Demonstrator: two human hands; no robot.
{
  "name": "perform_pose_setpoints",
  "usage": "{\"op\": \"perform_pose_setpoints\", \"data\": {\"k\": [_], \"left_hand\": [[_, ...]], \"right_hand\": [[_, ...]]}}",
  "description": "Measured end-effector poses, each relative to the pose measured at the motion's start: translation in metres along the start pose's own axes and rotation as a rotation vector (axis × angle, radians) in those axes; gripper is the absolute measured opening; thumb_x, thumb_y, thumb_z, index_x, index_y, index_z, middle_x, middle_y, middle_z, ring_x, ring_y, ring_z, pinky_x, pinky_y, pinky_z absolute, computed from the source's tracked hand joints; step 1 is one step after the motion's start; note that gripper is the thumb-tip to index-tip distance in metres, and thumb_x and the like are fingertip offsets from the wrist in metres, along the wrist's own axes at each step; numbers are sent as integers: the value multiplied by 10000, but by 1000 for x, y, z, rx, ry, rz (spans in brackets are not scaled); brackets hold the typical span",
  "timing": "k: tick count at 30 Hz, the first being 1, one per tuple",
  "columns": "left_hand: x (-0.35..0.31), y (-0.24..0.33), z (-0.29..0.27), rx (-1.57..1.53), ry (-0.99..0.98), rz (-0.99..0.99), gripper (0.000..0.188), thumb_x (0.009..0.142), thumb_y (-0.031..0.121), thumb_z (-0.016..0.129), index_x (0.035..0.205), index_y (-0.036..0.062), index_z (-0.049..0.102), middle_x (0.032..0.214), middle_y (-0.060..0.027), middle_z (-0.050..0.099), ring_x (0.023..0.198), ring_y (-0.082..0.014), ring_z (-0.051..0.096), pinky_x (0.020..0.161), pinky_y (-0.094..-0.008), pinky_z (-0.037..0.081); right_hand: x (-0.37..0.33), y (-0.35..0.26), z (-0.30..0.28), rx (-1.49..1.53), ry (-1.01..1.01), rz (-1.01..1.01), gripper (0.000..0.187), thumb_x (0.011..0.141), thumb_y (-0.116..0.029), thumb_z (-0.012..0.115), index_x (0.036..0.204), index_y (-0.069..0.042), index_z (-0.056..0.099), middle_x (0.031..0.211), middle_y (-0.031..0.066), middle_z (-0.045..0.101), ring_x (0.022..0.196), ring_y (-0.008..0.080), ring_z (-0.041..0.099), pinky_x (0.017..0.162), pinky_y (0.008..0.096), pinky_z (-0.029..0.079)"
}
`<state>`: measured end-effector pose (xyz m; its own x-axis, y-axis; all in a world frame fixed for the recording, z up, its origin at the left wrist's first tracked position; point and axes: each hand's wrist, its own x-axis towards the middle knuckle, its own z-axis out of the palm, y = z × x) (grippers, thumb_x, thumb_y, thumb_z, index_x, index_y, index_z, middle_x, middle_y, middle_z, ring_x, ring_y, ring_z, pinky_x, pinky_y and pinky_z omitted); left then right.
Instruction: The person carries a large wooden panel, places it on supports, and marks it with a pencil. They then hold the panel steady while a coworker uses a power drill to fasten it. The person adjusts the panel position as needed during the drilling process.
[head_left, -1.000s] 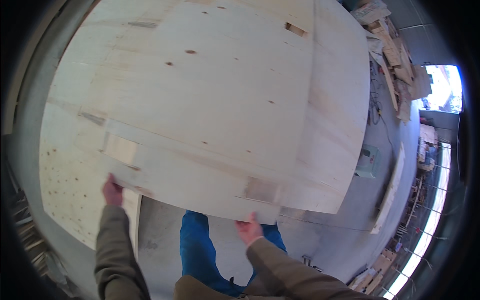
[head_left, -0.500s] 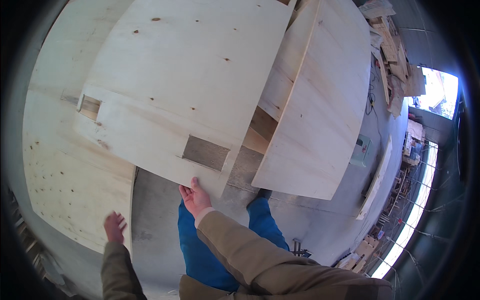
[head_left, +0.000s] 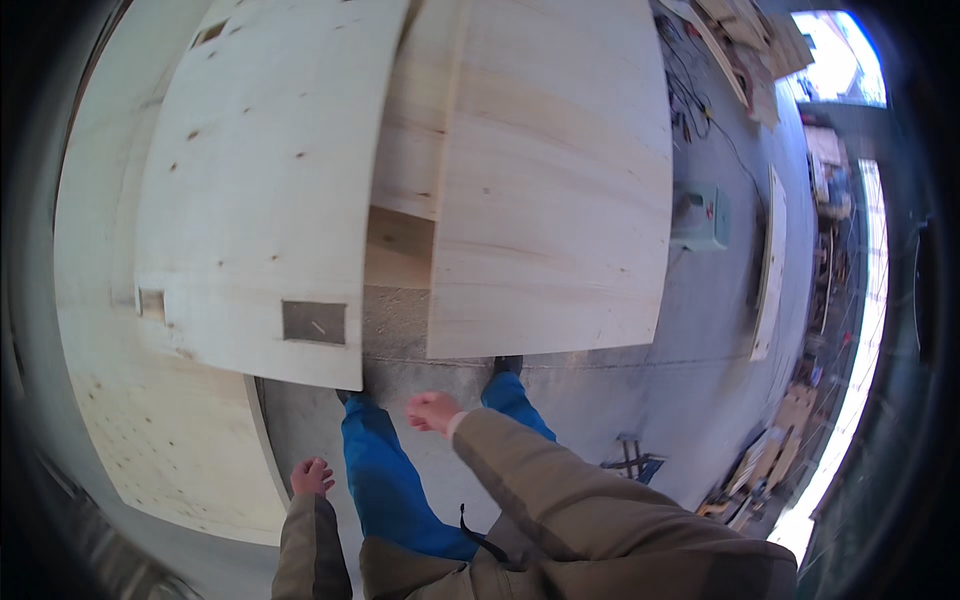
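Note:
My right hand (head_left: 433, 411) is off the wood, in front of the gap between two large plywood panels, with its fingers curled and nothing visible in them. Lower and to the left, my left hand (head_left: 312, 476) hangs with its fingers bent in, also holding nothing I can see. The left plywood panel (head_left: 265, 200) has a rectangular cutout near its front corner and small knots across its face. The right plywood panel (head_left: 555, 200) has its near edge just beyond my right foot. Neither hand touches a panel.
Another plywood sheet (head_left: 180, 440) lies lower at the left, under the cut panel. A green-grey box (head_left: 703, 216) stands on the floor right of the panels, near cables (head_left: 690, 100) and a narrow board (head_left: 769, 265). Scrap wood (head_left: 745, 45) is piled at the far right.
My right hand has let go of the left panel's front edge and drawn back. My left hand has moved right and lower. The view has turned, so the panels appear farther left.

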<state>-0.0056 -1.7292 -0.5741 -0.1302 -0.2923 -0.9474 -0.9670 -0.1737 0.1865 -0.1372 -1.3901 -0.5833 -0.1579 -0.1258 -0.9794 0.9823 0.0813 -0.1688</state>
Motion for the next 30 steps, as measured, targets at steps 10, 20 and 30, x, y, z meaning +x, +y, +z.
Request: {"op": "perform_pose_setpoints", "data": {"k": [10, 20, 30], "left_hand": [[-111, 29, 126, 255, 30, 46, 217, 932, 134, 621, 1133, 66, 578, 930, -127, 646, 775, -284, 661, 629, -455, 574], [-270, 66, 297, 813, -299, 294, 377, 893, 254, 737, 1146, -2, 627, 1006, -121, 675, 876, -222, 702, 662, -355, 602], [-183, 93, 353, 769, -362, 506, 202, 868, 189, 710, 994, 33, 688, 802, -57, 676, 636, -177, 647, 577, -334, 540]], "right_hand": [[-121, 60, -337, 121, 408, -186, 242, 831, -236, 717, 949, -26, 731, 787, 81, 720, 648, 149, 681, 570, 293, 555], [-260, 258, -577, 152, 745, -277, 193, 844, -203, 701, 855, -11, 693, 728, 81, 679, 596, 169, 648, 536, 317, 539], [-369, 625, -378, 1231, 284, -83, 322, 925, -390, 574, 870, -80, 644, 815, 154, 657, 774, 368, 643, 664, 516, 512]]}}
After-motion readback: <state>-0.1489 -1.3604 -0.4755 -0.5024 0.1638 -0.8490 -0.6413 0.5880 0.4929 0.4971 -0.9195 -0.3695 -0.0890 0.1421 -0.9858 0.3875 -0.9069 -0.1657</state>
